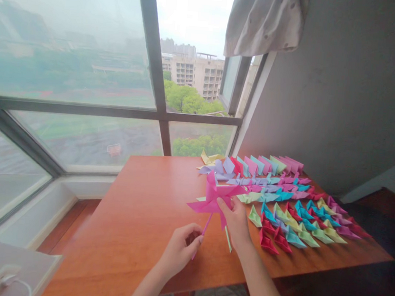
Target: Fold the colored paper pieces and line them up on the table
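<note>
A pink paper pinwheel (214, 198) on a thin pink stick is held up over the wooden table (143, 217). My left hand (179, 249) pinches the lower part of the stick between thumb and fingers. My right hand (237, 220) is closed on the back of the pinwheel's head, fingers at its centre. A pale green stick (228, 239) lies under my right wrist.
Several folded paper pieces (282, 206) in pink, blue, green, red and purple lie in rows on the right half of the table. A large window (85, 87) runs behind it, a grey wall (344, 87) to the right. A white device with a cable (2, 278) sits bottom left.
</note>
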Demonstrator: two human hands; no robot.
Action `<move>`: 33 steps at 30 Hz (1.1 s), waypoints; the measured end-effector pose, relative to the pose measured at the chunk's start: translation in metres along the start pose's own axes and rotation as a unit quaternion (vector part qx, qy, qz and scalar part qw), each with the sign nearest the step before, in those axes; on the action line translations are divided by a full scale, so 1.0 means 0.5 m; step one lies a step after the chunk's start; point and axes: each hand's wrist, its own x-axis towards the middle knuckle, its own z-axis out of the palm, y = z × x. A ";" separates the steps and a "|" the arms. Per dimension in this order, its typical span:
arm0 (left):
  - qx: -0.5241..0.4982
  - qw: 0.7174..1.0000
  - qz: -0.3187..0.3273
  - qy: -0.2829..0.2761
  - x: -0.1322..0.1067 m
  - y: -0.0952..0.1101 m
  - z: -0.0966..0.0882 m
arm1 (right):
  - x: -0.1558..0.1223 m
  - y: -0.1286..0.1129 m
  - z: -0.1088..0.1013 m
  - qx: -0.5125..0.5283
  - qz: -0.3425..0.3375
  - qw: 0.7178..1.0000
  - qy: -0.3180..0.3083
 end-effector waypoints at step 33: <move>-0.111 0.990 -0.034 0.075 0.201 0.011 0.083 | -0.046 0.033 -0.044 -0.247 -0.021 0.966 -0.070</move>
